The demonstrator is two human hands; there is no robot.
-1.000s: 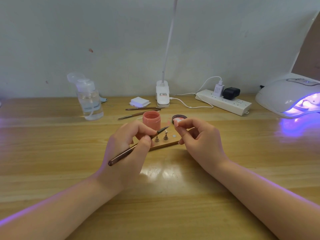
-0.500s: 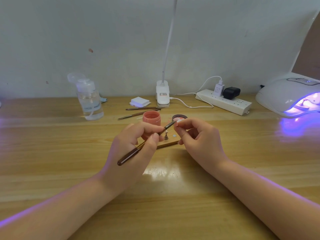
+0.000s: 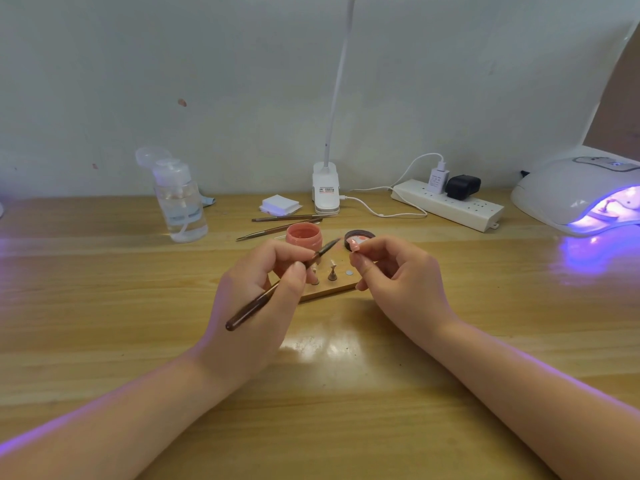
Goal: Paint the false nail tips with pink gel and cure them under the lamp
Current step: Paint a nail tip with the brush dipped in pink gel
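I see left hand [image 3: 256,299] grasping thin dark-brown brush [image 3: 277,289], bristles near open pink gel jar [image 3: 304,237]. Right hand [image 3: 394,271] pinching small pink false nail tip [image 3: 356,244] above tan wooden stand [image 3: 332,289]. White curing lamp [image 3: 575,192] far right, glowing violet.

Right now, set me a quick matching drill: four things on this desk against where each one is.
Things:
1. brush
2. false nail tip
3. pink gel jar
4. curing lamp

Places:
A. far right, glowing violet
B. pinched in the right hand
C. open, behind the wooden stand
D. held in the left hand

Pairs: 1-D, 2-B, 3-C, 4-A
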